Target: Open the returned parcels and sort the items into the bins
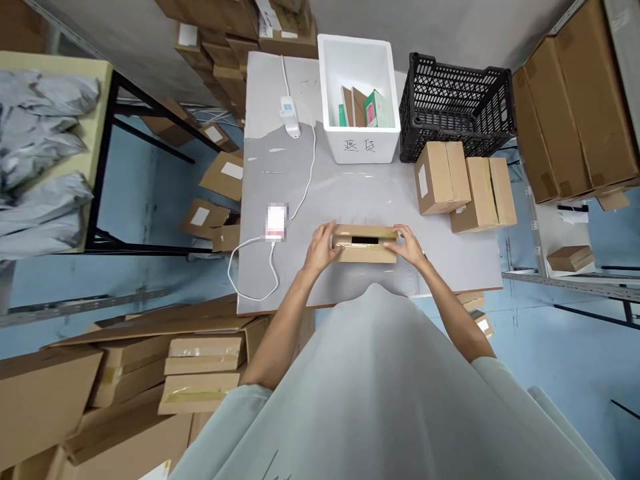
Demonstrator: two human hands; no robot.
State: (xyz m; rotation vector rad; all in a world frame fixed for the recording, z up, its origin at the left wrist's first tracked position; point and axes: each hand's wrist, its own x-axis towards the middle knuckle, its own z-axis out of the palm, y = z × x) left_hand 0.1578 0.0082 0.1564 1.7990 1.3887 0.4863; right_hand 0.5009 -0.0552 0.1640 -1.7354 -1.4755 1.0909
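A long, narrow cardboard box [365,255] is on the grey tabletop right in front of me. Between its top flaps a dark gap shows, and shiny tape runs along the edge of that gap. What lies inside cannot be made out. My left hand [320,250] is closed on the box's left end, fingers on the far side and thumb on top. At the opposite end my right hand [407,247] grips in the same way, its thumb by the flap edge.
Behind the box stands a white bin [358,147] holding a few cartons, beside a black plastic crate [457,100]. Two closed cartons [443,177] sit at the table's right. A white cable [313,160] crosses the left side of the grey table [280,180]. Stacked boxes [205,373] fill the lower left.
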